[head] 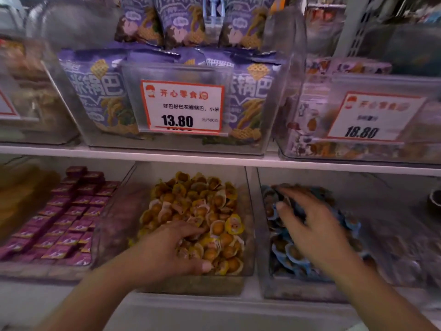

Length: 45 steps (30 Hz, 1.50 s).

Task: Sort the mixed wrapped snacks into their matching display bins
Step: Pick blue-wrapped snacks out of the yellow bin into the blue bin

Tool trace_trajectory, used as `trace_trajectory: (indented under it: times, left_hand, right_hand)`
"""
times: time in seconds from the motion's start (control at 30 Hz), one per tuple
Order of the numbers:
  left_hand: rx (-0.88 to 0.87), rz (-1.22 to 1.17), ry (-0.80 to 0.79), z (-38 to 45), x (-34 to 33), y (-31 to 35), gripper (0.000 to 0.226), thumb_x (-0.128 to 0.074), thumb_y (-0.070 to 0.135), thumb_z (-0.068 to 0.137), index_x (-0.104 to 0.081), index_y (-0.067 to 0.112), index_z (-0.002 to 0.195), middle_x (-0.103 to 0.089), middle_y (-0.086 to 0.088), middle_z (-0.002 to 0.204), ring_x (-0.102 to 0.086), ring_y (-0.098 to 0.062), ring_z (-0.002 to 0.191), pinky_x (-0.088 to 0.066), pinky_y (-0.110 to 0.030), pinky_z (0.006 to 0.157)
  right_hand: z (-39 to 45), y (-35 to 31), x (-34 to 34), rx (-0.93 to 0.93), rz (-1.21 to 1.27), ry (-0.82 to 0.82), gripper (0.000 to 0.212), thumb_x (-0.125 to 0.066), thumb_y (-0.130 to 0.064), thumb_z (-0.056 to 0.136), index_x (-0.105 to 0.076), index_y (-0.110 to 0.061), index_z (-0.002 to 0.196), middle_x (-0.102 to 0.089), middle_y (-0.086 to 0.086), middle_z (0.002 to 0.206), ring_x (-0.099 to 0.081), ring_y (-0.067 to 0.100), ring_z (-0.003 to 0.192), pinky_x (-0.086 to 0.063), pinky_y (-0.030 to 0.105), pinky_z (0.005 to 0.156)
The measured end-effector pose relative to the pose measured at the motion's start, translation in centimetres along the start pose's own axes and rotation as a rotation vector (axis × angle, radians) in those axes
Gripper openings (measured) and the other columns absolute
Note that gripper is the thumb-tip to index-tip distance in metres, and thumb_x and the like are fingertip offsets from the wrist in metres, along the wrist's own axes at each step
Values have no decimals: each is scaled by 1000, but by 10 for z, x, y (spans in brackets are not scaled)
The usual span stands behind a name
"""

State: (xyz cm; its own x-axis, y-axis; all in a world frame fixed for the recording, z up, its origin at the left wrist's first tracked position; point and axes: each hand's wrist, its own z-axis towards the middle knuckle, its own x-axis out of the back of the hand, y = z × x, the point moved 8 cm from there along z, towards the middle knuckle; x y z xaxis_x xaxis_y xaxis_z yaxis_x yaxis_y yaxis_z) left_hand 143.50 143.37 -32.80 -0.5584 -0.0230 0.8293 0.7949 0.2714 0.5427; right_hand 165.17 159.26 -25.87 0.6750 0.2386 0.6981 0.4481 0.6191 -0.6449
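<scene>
On the lower shelf a clear middle bin (pixel 249 187) is heaped with yellow-wrapped round snacks (pixel 198 206). My left hand (pixel 167 249) reaches into it, fingers spread and dug among the yellow snacks; whether it holds one is hidden. To the right, another clear bin (pixel 260 247) holds blue-wrapped round snacks (pixel 288 256). My right hand (pixel 310 225) hovers over that pile, blurred, fingers stretched forward and touching the blue wrappers. At the left lies a bin of pink-purple square packets (pixel 66 218).
The upper shelf (pixel 214 160) carries a clear bin of purple rice-cracker bags (pixel 95 91) with a 13.80 price tag (pixel 182 107), and a bin at right tagged 18.80 (pixel 372 118). A yellowish bin (pixel 21 194) sits at far left.
</scene>
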Motion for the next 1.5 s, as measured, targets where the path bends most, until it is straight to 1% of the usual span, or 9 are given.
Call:
trace_trajectory:
  times: [0.13,0.3,0.4,0.53,0.73,0.9,1.07,1.37,1.5]
  left_hand:
    - [69,25,-165,29,-35,18,126,-63,92,47,-8,49,152,-13,16,159,-16,-12,149,-25,-36,120]
    - [82,292,-47,63,-45,29,135,-66,74,49,21,44,148,-5,7,160,-20,-30,147,-37,-56,108]
    - [39,509,18,81,-24,20,122,-65,69,57,6,41,153,-29,-2,151,-45,-31,131,-48,-50,95]
    - [85,628,305,99,44,-12,61,-51,61,88,-40,37,143,-52,1,137,-58,-28,115,-51,-41,91]
    - [159,495,71,99,66,-40,65,-57,67,84,-47,38,142,-46,3,149,-47,-24,133,-38,-38,109]
    - [-231,613,370,90,55,58,65,-34,67,83,-59,28,128,-65,1,127,-62,-25,113,-49,-37,95]
    - [-261,713,-23,110,-28,60,75,-60,59,81,-37,20,142,-39,-2,146,-41,-25,132,-36,-42,106]
    - [-285,711,-16,79,21,12,47,-52,59,81,-57,33,120,-52,10,131,-52,-22,117,-45,-40,95]
    - [-170,701,-13,64,37,4,34,-55,65,73,-61,35,87,-58,13,101,-57,-16,104,-39,-30,80]
  right_hand:
    - [3,-24,-42,36,209,-50,47,-55,-46,95,-47,-38,141,-40,-21,138,-36,-12,127,-29,2,101]
    - [9,-25,-53,44,261,13,42,-60,-24,95,-53,-30,135,-33,-9,141,-32,-5,132,-24,6,109]
    - [8,-22,-54,51,285,5,38,-60,-22,95,-56,-27,132,-33,-9,142,-28,-12,132,-20,-2,102]
    - [7,-22,-52,53,286,11,37,-61,-19,95,-58,-21,131,-34,-6,142,-29,-7,132,-18,-2,103]
    - [7,-23,-52,56,282,20,36,-63,-18,93,-60,-19,129,-36,-5,140,-32,1,133,-22,2,106]
    - [7,-23,-52,54,295,37,35,-63,-11,92,-60,-18,126,-37,-2,139,-33,-1,129,-21,-1,103]
    - [7,-21,-54,51,295,16,34,-60,-18,95,-58,-26,128,-34,-8,140,-27,-21,124,-20,-5,97]
    - [7,-18,-54,69,306,16,35,-62,-22,94,-58,-27,129,-32,-11,141,-21,-23,128,-17,-4,101]
    - [6,-19,-53,57,310,15,36,-62,-21,94,-59,-25,130,-32,-12,140,-23,-23,127,-17,-4,101]
